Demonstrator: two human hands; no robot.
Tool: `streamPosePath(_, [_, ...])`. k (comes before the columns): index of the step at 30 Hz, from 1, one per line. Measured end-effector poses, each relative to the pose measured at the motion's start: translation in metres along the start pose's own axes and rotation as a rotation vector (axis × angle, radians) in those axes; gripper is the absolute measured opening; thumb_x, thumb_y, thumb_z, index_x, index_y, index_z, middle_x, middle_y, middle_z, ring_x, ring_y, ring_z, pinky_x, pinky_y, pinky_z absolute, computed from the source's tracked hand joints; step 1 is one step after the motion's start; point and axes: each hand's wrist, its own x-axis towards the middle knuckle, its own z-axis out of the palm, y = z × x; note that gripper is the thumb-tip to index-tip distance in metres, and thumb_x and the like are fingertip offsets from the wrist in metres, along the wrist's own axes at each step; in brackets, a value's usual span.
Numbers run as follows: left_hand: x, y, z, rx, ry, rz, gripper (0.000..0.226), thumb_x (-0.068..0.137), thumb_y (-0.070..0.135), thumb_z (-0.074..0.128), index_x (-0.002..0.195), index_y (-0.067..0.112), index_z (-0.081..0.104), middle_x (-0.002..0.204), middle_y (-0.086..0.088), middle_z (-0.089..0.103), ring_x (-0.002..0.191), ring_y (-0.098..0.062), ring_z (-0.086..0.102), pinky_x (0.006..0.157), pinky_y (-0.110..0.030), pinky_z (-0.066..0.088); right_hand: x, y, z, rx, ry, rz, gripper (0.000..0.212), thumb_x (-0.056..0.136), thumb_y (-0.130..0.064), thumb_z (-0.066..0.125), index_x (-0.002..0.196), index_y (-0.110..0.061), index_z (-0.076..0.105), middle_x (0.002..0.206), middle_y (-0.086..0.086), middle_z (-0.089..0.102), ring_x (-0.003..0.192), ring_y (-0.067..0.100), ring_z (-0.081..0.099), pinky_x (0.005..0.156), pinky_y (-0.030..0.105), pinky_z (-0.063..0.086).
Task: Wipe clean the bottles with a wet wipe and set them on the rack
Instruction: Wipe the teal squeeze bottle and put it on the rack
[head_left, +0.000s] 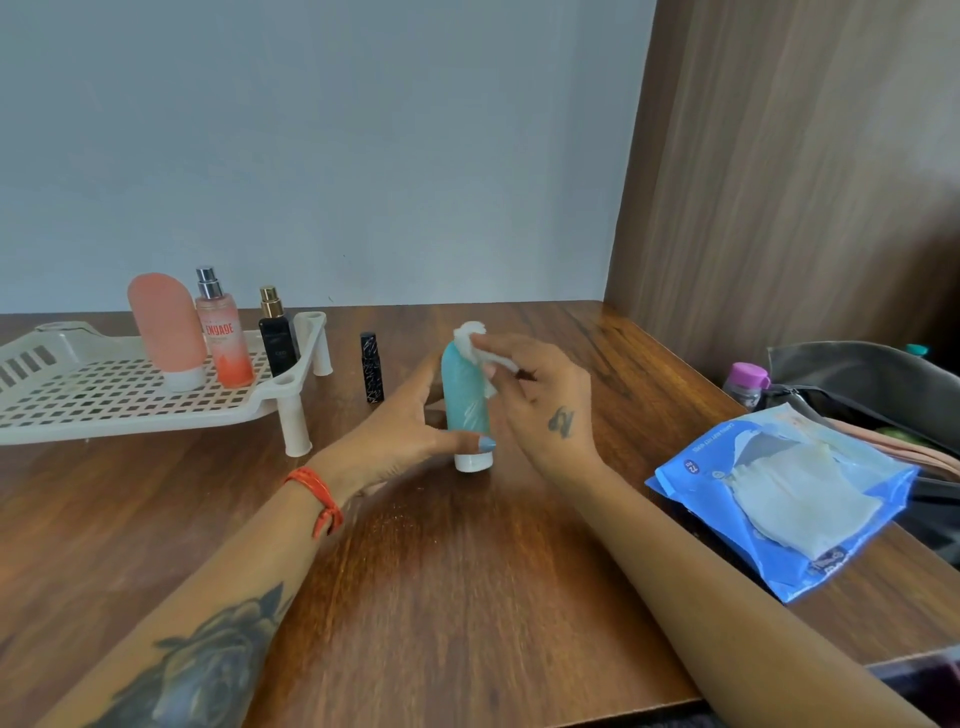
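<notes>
Left of the teal bottle (465, 400), the white rack (119, 395) already has three bottles on it. Bottle's standing cap-down on the wooden table (441, 571); left hand (400, 431) curls round its lower part, right hand (540, 400) pinches a wet wipe (475, 343) against its top.

The pink spray bottle (224, 332) on the rack (104, 395) reads "ENGAGE" in red capitals. The blue wipes pack (779, 499) shows "72" in a round badge, seen upside down; its other print is too blurred to read.
</notes>
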Motion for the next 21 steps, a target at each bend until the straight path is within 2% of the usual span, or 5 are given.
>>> streamPosePath(9, [0.001, -0.005, 0.000, -0.059, -0.016, -0.012, 0.112, 0.052, 0.000, 0.083, 0.135, 0.047, 0.026, 0.124, -0.002, 0.057, 0.110, -0.024, 0.061, 0.092, -0.047, 0.051, -0.005, 0.002, -0.005, -0.074, -0.095, -0.157, 0.024, 0.068, 0.010, 0.068, 0.073, -0.012, 0.075, 0.083, -0.001, 0.071, 0.078, 0.007, 0.064, 0.070, 0.017, 0.053])
streamPosePath(12, [-0.001, -0.004, 0.002, -0.028, -0.019, 0.005, 0.104, 0.052, 0.005, 0.083, 0.130, 0.050, 0.029, 0.126, 0.001, 0.055, 0.107, -0.021, 0.062, 0.089, -0.039, 0.053, 0.000, 0.003, -0.003, -0.122, 0.000, -0.069, 0.022, 0.072, 0.004, 0.064, 0.083, -0.014, 0.072, 0.079, -0.001, 0.070, 0.070, 0.009, 0.062, 0.063, 0.024, 0.051])
streamPosePath(15, [-0.001, -0.004, 0.002, -0.016, 0.002, 0.010, 0.100, 0.050, 0.003, 0.087, 0.126, 0.044, 0.036, 0.117, -0.004, 0.060, 0.101, -0.023, 0.065, 0.084, -0.037, 0.055, 0.001, -0.005, 0.006, -0.144, 0.022, -0.174, 0.026, 0.077, 0.002, 0.060, 0.096, -0.012, 0.070, 0.090, 0.003, 0.069, 0.083, 0.012, 0.061, 0.076, 0.015, 0.045])
streamPosePath(18, [-0.001, -0.003, 0.002, -0.024, 0.040, 0.019, 0.102, 0.053, -0.007, 0.082, 0.137, 0.025, 0.034, 0.111, -0.004, 0.062, 0.101, -0.019, 0.065, 0.082, -0.032, 0.056, -0.006, -0.009, 0.009, -0.133, -0.079, -0.263, 0.027, 0.074, 0.004, 0.059, 0.090, -0.012, 0.074, 0.093, 0.003, 0.067, 0.090, 0.011, 0.058, 0.082, 0.013, 0.043])
streamPosePath(21, [0.000, -0.003, 0.003, -0.066, 0.056, 0.009, 0.107, 0.060, -0.016, 0.075, 0.140, 0.036, 0.027, 0.112, -0.010, 0.061, 0.100, -0.021, 0.065, 0.083, -0.039, 0.056, -0.010, 0.000, -0.002, -0.123, -0.221, -0.312, 0.027, 0.066, 0.006, 0.061, 0.077, -0.013, 0.076, 0.084, 0.001, 0.068, 0.080, 0.008, 0.061, 0.074, 0.014, 0.048])
